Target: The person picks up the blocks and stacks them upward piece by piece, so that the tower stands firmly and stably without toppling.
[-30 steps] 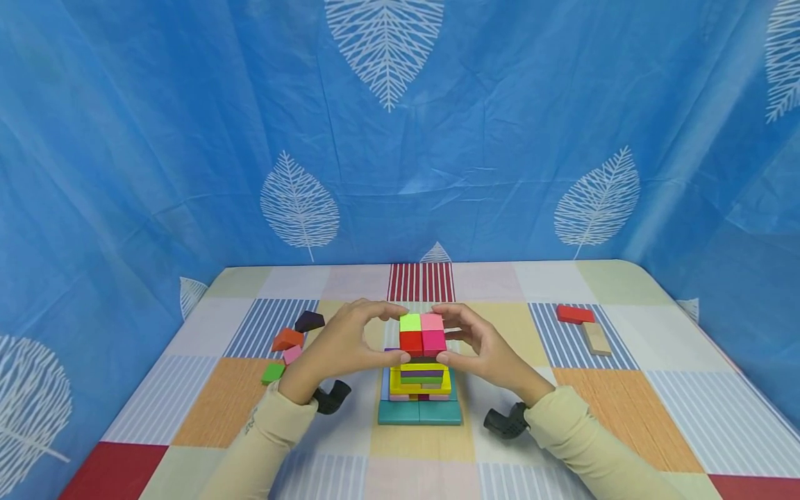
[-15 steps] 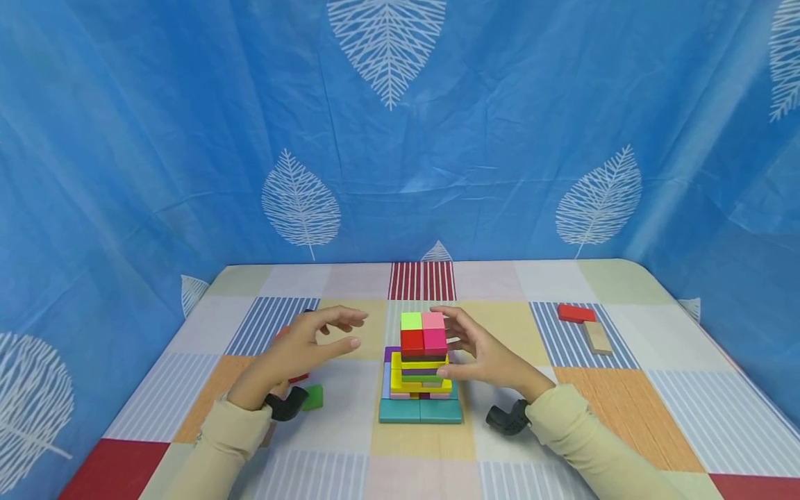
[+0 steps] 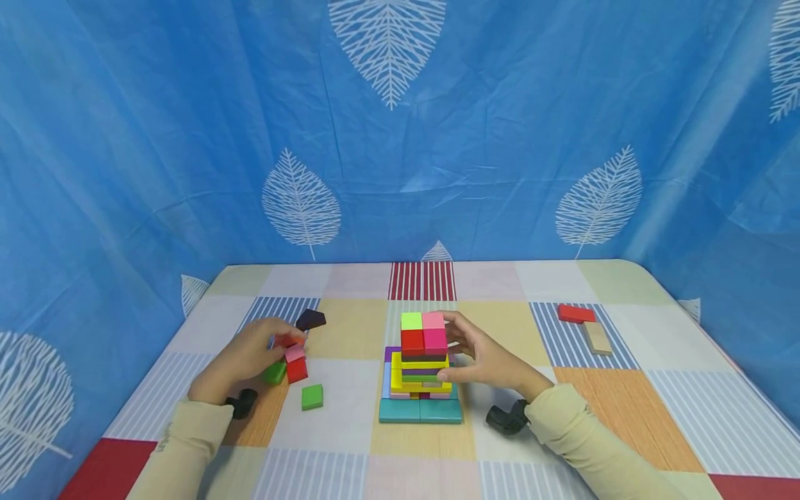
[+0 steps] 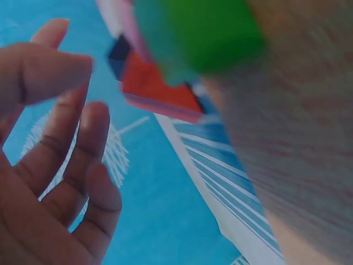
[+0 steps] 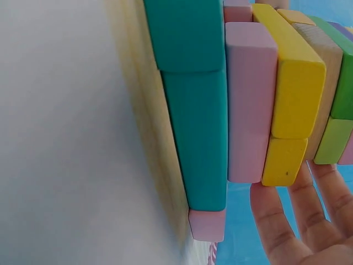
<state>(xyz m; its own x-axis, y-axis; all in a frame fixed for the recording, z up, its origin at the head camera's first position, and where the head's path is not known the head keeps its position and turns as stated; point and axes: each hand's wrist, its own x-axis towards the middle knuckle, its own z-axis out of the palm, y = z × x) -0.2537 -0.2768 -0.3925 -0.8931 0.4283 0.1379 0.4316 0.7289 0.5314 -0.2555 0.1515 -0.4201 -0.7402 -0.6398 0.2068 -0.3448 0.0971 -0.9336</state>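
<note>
A tower of stacked coloured blocks (image 3: 421, 364) stands mid-table on teal blocks (image 3: 421, 411), topped by lime, light pink, red and magenta faces. At its right side is my right hand (image 3: 486, 357), thumb toward the front corner and fingers behind. In the right wrist view, straight fingers (image 5: 274, 218) touch or nearly touch the tower's side. My left hand (image 3: 245, 353) reaches over loose blocks at the left: a pink block (image 3: 294, 353), a red block (image 3: 297, 370) and a green block (image 3: 275, 373). The left wrist view shows its fingers apart, with an orange block (image 4: 157, 88) beyond them.
Another green block (image 3: 312, 397) lies between the left hand and the tower. Behind the left hand is a black block (image 3: 310, 319). At the far right lie a red block (image 3: 576, 314) and a plain wood block (image 3: 597, 338). A blue curtain (image 3: 475, 201) hangs behind the table.
My left hand has left the tower's left side and moved left to the loose blocks. My right hand stays beside the tower, which stands as before.
</note>
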